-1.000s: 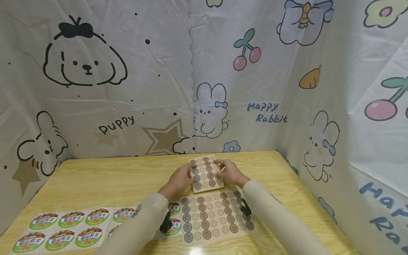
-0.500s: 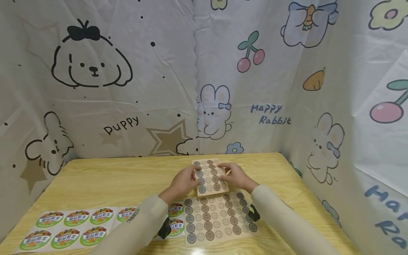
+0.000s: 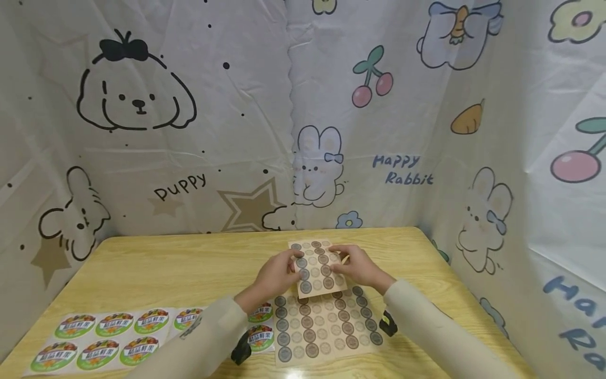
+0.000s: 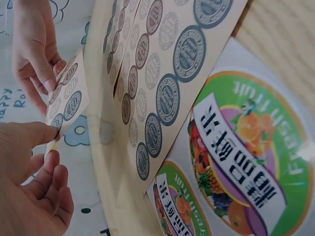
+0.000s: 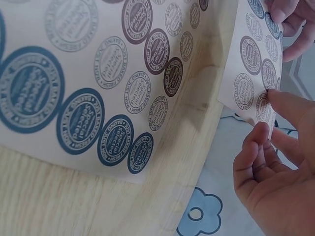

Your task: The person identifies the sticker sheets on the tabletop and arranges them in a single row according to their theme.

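A tan sticker sheet [image 3: 315, 269] with columns of round seals is held up between both hands above the table. My left hand [image 3: 276, 275] pinches its left edge, thumb on the printed face, as the left wrist view also shows. At the opposite edge my right hand [image 3: 361, 267] pinches the sheet between thumb and fingers. Below it, more tan sticker sheets [image 3: 318, 331] lie flat with blue, brown and pale round seals. In the right wrist view, the seals on a flat sheet [image 5: 110, 64] read "Special Selected".
White sheets of oval fruit stickers [image 3: 99, 339] lie at the left of the wooden table [image 3: 180, 268], partly under the left sleeve [image 3: 199, 331]. A printed cloth [image 3: 246, 95] hangs behind the table and along its sides.
Both hands have moved slightly right and nearer with the held sticker sheet, which now overlaps the top of the flat sheets in view. The head view has shifted a little.
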The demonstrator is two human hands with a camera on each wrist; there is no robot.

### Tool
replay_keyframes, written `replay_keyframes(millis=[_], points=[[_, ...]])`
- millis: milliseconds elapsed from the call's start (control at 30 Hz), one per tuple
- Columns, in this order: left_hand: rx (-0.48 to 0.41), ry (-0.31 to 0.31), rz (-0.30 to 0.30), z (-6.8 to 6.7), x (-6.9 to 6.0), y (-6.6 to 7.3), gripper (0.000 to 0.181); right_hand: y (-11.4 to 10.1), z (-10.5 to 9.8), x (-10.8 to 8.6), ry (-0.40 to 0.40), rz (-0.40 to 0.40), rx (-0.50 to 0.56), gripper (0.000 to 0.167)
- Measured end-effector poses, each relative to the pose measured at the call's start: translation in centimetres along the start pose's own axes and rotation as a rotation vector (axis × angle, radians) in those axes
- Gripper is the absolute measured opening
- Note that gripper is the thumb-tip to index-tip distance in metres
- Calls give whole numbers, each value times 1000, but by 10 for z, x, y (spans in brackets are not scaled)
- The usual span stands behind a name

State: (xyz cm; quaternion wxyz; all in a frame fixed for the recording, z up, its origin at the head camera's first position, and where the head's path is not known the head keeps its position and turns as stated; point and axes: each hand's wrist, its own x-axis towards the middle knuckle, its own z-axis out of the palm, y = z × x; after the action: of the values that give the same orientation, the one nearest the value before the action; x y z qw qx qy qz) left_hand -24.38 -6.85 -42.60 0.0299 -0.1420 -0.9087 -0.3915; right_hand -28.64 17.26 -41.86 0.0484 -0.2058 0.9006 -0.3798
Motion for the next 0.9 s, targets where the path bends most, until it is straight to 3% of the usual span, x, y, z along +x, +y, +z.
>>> replay_keyframes(millis=[300, 600, 900], points=[[-34, 20, 47, 2, -10, 5, 41, -6, -6, -15, -10, -29, 17, 50], [-38, 29, 53, 6, -16, 18, 37, -8, -15, -30, -9, -38, 7, 49], [-29, 3, 70, 9, -22, 27, 36, -4, -20, -45, -32, -25, 20, 50]])
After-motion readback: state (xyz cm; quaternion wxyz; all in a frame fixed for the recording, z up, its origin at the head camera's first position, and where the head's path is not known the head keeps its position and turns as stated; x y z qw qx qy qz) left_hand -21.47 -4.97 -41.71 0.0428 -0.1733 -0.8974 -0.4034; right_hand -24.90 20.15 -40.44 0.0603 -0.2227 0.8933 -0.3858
